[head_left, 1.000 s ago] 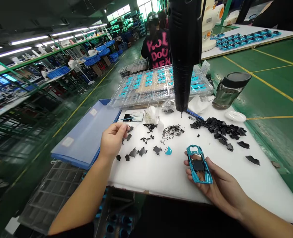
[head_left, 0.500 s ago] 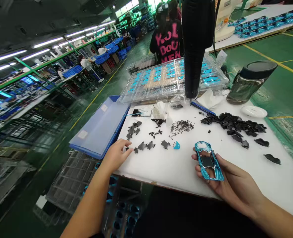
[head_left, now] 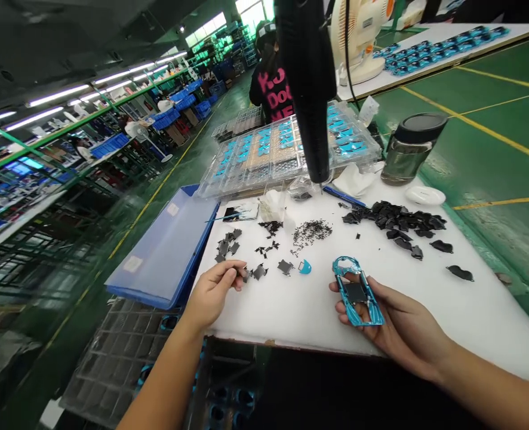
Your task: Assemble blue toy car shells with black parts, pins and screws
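Observation:
My right hand [head_left: 399, 322] holds a shiny blue toy car body [head_left: 358, 295] over the white tabletop, fingers under it and thumb along its side. A flat dark panel [head_left: 354, 292] sits in the car body's middle opening. At the left edge of the table, my left hand [head_left: 215, 292] has thumb and forefinger closed on a small black plastic part, mostly hidden by the fingertips. Beside those fingers lie a dark grey plate [head_left: 260, 272] and another dark plate [head_left: 285, 267]. A small blue piece [head_left: 305, 266] rests to their right.
Tiny black parts [head_left: 311, 233] are heaped mid-table, with curved black pieces [head_left: 394, 218] at right. A black power screwdriver [head_left: 307, 89] hangs overhead. A blue bin [head_left: 157, 251] stands left, clear trays [head_left: 255, 155] behind, and a lidded jar [head_left: 410, 149] at back right.
My left hand has moved in among the black parts, and its thumb and forefinger have closed. My right hand still holds the car body. The camera view has shifted to the right.

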